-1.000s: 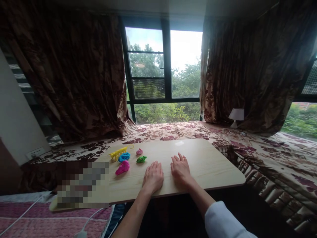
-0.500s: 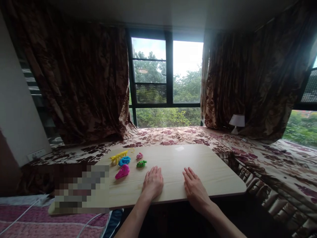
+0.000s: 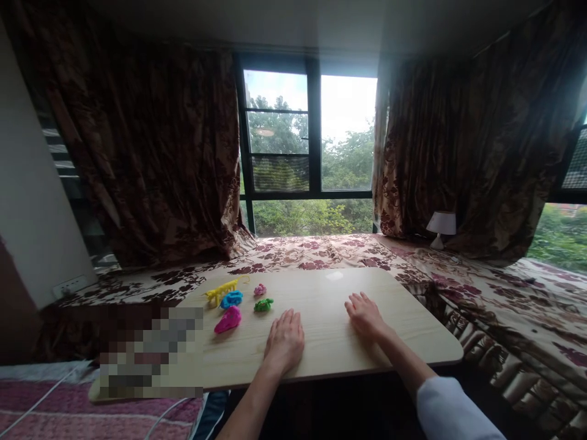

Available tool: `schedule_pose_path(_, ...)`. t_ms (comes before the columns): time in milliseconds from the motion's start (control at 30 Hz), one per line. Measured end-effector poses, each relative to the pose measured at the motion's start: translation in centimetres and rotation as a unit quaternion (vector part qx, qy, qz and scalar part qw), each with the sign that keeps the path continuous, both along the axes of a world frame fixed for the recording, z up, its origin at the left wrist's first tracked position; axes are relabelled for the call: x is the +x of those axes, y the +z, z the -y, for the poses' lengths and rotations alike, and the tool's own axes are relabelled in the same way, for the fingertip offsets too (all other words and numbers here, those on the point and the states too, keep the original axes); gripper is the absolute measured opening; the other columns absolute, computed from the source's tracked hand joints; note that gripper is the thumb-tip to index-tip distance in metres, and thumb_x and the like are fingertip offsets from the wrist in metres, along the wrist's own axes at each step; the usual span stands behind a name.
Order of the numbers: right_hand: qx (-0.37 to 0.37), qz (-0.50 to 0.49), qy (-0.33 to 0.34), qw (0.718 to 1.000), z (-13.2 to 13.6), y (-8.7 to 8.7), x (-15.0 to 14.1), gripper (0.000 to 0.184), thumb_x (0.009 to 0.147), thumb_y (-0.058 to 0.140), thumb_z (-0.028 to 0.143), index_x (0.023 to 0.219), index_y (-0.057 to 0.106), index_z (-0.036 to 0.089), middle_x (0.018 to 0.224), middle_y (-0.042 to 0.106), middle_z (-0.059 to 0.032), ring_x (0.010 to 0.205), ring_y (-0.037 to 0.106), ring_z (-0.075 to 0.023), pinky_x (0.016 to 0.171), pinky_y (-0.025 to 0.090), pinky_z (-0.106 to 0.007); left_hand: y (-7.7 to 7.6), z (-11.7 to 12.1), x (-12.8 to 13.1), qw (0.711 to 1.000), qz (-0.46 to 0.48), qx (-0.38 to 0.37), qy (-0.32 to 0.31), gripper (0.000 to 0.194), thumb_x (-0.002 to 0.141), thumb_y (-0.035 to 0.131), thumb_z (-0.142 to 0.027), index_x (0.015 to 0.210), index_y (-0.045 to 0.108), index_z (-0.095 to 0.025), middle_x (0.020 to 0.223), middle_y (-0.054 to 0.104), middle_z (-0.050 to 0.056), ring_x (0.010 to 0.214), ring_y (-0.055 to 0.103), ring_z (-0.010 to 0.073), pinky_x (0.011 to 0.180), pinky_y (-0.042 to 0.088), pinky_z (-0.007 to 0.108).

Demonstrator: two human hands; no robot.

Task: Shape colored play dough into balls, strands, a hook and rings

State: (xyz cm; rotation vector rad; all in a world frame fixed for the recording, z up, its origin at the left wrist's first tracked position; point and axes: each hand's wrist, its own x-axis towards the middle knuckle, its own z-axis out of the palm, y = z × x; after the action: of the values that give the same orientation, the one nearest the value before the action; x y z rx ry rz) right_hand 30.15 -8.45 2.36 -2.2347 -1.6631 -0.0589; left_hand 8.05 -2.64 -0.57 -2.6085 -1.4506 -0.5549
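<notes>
My left hand (image 3: 285, 342) lies palm down near the front edge of the pale wood table (image 3: 316, 318), its fingers stretched forward and holding nothing. Over the right part of the tabletop is my right hand (image 3: 364, 315), fingers extended and nothing in them. Nearest to my left hand is a small green crocheted-looking piece (image 3: 263, 305). Behind that piece sits a small pink one (image 3: 260, 289). Further left are a magenta bundle (image 3: 228, 319), a blue bundle (image 3: 232, 299) and a yellow toothed strip (image 3: 221, 293); their exact kind is unclear.
A blurred patch (image 3: 151, 354) hides the table's left end. Behind the table runs a floral-covered ledge (image 3: 316, 250) below the window, with a white lamp (image 3: 441, 229) at right. A striped pink cover (image 3: 46, 403) and a white cable lie at lower left.
My right hand has moved forward and slightly right over the table, bringing a white sleeve into view. My left hand stays in place on the tabletop.
</notes>
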Motion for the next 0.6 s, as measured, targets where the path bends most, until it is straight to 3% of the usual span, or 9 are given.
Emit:
schedule_pose_path(100, 0.044, 0.033, 0.052, 0.997, 4.0, -1.7, -1.3, 0.048, 0.088, 0.025, 0.028, 0.133, 0.029, 0.015, 0.138, 0.030, -0.0066, 0.127, 0.021, -0.0190, 0.101, 0.014, -0.036, 0.1, 0.1, 0.0, 1.000, 0.007, -0.007, 0.005, 0.045, 0.085, 0.025, -0.029, 0.124, 0.042, -0.015, 0.134, 0.038, 0.009, 0.125, 0.028, 0.0192, 0.103, 0.017, 0.036)
schedule_pose_path(167, 0.072, 0.060, 0.103, 0.990, 5.6, -2.7, -3.3, 0.047, 0.086, 0.026, 0.023, 0.132, 0.032, 0.016, 0.140, 0.025, -0.0042, 0.129, 0.016, -0.0179, 0.103, 0.011, -0.033, 0.1, 0.2, 0.1, 1.000, 0.011, -0.007, 0.007, 0.045, 0.085, 0.025, -0.029, 0.124, 0.042, -0.015, 0.134, 0.038, 0.009, 0.125, 0.028, 0.0193, 0.103, 0.017, 0.036)
schedule_pose_path(233, 0.096, 0.078, 0.139, 0.983, 5.7, -3.0, -5.3, 0.045, 0.086, 0.028, 0.021, 0.129, 0.038, 0.018, 0.139, 0.029, -0.0035, 0.130, 0.012, -0.0177, 0.104, 0.006, -0.033, 0.2, 0.2, 0.2, 1.000, 0.013, -0.006, 0.007, 0.045, 0.085, 0.025, -0.029, 0.124, 0.043, -0.015, 0.134, 0.038, 0.010, 0.125, 0.029, 0.0196, 0.103, 0.017, 0.036)
schedule_pose_path(333, 0.098, 0.069, 0.123, 0.985, 2.6, -2.2, -7.0, 0.043, 0.086, 0.029, 0.021, 0.126, 0.042, 0.013, 0.133, 0.039, -0.0087, 0.129, 0.015, -0.0194, 0.104, 0.003, -0.035, 0.4, 0.2, 0.2, 1.000, 0.010, -0.010, 0.004, 0.045, 0.085, 0.025, -0.028, 0.123, 0.043, -0.013, 0.133, 0.039, 0.011, 0.124, 0.030, 0.0201, 0.102, 0.018, 0.036)
schedule_pose_path(467, 0.052, 0.010, 0.043, 0.998, -2.6, 0.0, -4.8, 0.046, 0.085, 0.034, 0.035, 0.125, 0.042, 0.012, 0.132, 0.039, -0.0117, 0.126, 0.022, -0.0231, 0.101, 0.011, -0.040, 0.5, 0.0, 0.2, 1.000, 0.006, -0.014, -0.003, 0.045, 0.085, 0.025, -0.028, 0.123, 0.043, -0.013, 0.133, 0.039, 0.011, 0.124, 0.029, 0.0204, 0.102, 0.018, 0.037)
schedule_pose_path(533, 0.051, 0.001, 0.025, 0.998, -3.0, 0.6, -2.5, 0.046, 0.085, 0.034, 0.038, 0.123, 0.044, 0.015, 0.131, 0.040, -0.0121, 0.125, 0.024, -0.0254, 0.099, 0.014, -0.045, 0.4, -0.1, 0.1, 1.000, 0.006, -0.008, -0.008, 0.045, 0.085, 0.025, -0.028, 0.123, 0.043, -0.013, 0.133, 0.039, 0.011, 0.124, 0.030, 0.0201, 0.102, 0.019, 0.036)
schedule_pose_path(600, 0.057, -0.003, 0.008, 0.998, -1.7, 0.6, 0.1, 0.039, 0.086, 0.032, 0.036, 0.118, 0.050, 0.021, 0.130, 0.041, -0.0106, 0.124, 0.026, -0.0273, 0.096, 0.017, -0.050, 0.2, -0.1, 0.1, 1.000, 0.006, -0.001, -0.008, 0.045, 0.085, 0.025, -0.029, 0.123, 0.043, -0.014, 0.133, 0.039, 0.011, 0.124, 0.030, 0.0199, 0.102, 0.019, 0.036)
